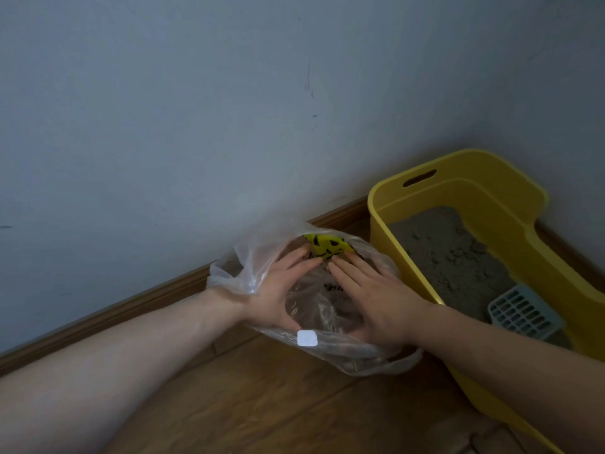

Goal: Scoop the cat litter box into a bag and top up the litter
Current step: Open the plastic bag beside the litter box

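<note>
A clear plastic bag (248,267) with a yellow and black print lies on the wooden floor by the wall. My left hand (278,290) and my right hand (370,296) are both in its mouth, fingers spread and stretching the plastic apart. To the right stands the yellow litter box (458,188), holding grey litter (458,257) with several clumps. A pale blue slotted scoop (523,311) rests in the near end of the box.
A grey wall (196,126) with a brown skirting board (108,312) runs behind the bag and box. The box sits in the corner. A small white tag (307,338) sticks to the bag's near rim. Wooden floor (262,404) stretches in front.
</note>
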Demonstrator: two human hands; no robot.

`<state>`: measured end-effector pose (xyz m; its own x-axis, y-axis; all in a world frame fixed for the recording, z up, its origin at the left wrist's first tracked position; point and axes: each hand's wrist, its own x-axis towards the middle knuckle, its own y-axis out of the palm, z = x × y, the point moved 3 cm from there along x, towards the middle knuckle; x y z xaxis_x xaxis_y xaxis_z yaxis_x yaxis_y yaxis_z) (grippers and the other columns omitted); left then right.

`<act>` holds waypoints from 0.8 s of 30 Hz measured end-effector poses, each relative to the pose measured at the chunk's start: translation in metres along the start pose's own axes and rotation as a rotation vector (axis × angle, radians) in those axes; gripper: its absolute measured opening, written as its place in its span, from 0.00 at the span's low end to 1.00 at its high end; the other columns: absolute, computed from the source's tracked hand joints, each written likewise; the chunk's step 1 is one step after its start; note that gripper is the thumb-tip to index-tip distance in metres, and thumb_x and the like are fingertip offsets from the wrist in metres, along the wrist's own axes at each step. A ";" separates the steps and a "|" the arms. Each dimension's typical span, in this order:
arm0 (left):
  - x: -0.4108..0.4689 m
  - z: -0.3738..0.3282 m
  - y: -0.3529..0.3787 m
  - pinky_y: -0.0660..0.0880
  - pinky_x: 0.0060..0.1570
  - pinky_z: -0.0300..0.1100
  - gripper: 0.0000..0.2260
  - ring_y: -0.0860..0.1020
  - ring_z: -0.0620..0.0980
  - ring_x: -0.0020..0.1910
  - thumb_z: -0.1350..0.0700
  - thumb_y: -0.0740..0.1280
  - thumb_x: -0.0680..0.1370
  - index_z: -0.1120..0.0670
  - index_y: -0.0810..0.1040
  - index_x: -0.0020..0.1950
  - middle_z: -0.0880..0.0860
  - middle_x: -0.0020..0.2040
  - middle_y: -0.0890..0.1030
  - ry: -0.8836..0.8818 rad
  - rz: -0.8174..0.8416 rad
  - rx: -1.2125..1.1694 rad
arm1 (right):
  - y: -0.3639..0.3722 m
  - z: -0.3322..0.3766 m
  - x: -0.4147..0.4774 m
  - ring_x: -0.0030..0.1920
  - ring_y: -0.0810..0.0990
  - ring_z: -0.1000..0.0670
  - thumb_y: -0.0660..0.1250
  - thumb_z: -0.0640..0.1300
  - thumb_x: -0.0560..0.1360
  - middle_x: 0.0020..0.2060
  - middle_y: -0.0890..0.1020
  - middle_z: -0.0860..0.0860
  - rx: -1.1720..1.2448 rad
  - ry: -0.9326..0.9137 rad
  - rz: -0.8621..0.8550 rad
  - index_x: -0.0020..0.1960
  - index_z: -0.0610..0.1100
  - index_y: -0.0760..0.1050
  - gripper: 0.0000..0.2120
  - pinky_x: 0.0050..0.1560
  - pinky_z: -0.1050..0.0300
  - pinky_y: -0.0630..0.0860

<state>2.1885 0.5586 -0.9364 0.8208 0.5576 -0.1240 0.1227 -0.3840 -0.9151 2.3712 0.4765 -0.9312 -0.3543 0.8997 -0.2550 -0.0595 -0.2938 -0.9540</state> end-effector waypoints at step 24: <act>0.015 -0.033 -0.059 0.59 0.73 0.55 0.13 0.68 0.57 0.71 0.57 0.70 0.73 0.49 0.80 0.57 0.55 0.70 0.73 0.168 -0.178 0.256 | -0.010 -0.007 -0.006 0.79 0.51 0.50 0.75 0.70 0.60 0.80 0.51 0.52 0.151 0.001 0.129 0.79 0.52 0.37 0.64 0.78 0.51 0.48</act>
<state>2.2125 0.5651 -0.8717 0.8821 0.4619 0.0920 0.1463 -0.0831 -0.9857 2.3799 0.4767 -0.9210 -0.3673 0.8519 -0.3734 -0.1531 -0.4513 -0.8791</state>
